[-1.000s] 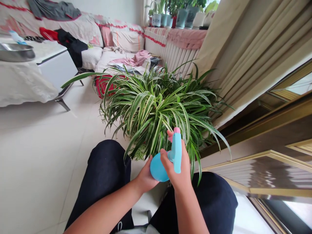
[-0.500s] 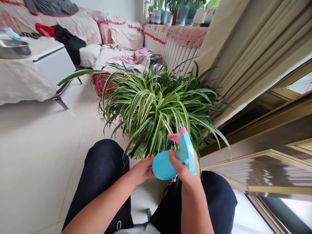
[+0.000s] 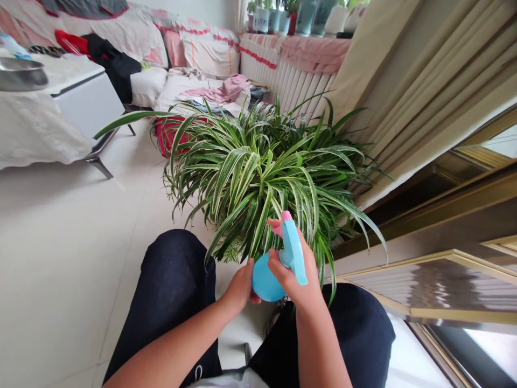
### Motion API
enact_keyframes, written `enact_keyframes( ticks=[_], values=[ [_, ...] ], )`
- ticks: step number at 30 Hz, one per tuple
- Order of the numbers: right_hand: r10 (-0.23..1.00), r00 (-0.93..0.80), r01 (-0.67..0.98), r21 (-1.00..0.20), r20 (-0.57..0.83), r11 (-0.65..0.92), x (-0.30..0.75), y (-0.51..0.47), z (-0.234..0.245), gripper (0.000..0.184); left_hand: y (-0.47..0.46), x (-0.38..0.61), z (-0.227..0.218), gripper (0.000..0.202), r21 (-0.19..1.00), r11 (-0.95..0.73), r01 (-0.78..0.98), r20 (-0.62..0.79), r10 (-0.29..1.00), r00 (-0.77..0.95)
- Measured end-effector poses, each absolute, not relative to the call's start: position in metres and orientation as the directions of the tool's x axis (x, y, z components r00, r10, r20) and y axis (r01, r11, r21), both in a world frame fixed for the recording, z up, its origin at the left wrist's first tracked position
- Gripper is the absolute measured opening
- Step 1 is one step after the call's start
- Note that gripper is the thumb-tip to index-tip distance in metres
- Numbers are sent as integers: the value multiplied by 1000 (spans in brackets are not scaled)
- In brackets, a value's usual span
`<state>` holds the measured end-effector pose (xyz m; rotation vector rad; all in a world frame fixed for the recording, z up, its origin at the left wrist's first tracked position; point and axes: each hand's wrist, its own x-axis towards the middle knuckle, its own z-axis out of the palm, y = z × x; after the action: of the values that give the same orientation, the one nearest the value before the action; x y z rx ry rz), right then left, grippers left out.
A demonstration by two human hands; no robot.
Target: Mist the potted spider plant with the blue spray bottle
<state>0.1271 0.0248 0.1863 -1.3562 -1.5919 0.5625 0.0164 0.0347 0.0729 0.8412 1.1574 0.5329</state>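
A light-blue spray bottle (image 3: 266, 280) with a pink nozzle and trigger is held tilted between my knees. My right hand (image 3: 297, 275) wraps round its neck, with a finger at the pink trigger. At the bottle's base, my left hand (image 3: 242, 285) grips from the left side, its fingers partly hidden behind the bottle. Just beyond the nozzle spreads a large spider plant (image 3: 258, 172) with long green-and-white striped leaves, some glistening with drops. Its pot is hidden by the leaves.
A table with a white cloth (image 3: 36, 129) and a metal basin (image 3: 22, 74) stands at left. Behind the plant are a sofa with clothes (image 3: 226, 89) and a covered radiator (image 3: 299, 86) under potted plants. Curtains (image 3: 404, 97) and a brown-gold cabinet (image 3: 436, 275) line the right.
The spray bottle's head and my right hand have swung left, making the bottle more upright. My left hand has come further round the base. The view has shifted slightly.
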Motion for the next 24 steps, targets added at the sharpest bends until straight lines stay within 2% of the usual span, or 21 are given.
enact_keyframes(
  ticks=[3, 12, 17, 24],
  values=[
    [928, 30, 497, -811, 371, 309, 124, 27, 183, 57, 34, 16, 77, 64, 830, 551, 86, -548, 780, 302],
    [908, 123, 509, -811, 400, 288, 123, 28, 176, 46, 35, 16, 79, 63, 818, 567, 96, -566, 764, 309],
    [884, 165, 557, -781, 438, 283, 122, 28, 178, 44, 37, 17, 76, 59, 806, 590, 43, -575, 765, 291],
    [919, 132, 534, -808, 371, 249, 120, 27, 182, 50, 35, 17, 77, 56, 800, 600, 14, -572, 754, 323]
  ],
)
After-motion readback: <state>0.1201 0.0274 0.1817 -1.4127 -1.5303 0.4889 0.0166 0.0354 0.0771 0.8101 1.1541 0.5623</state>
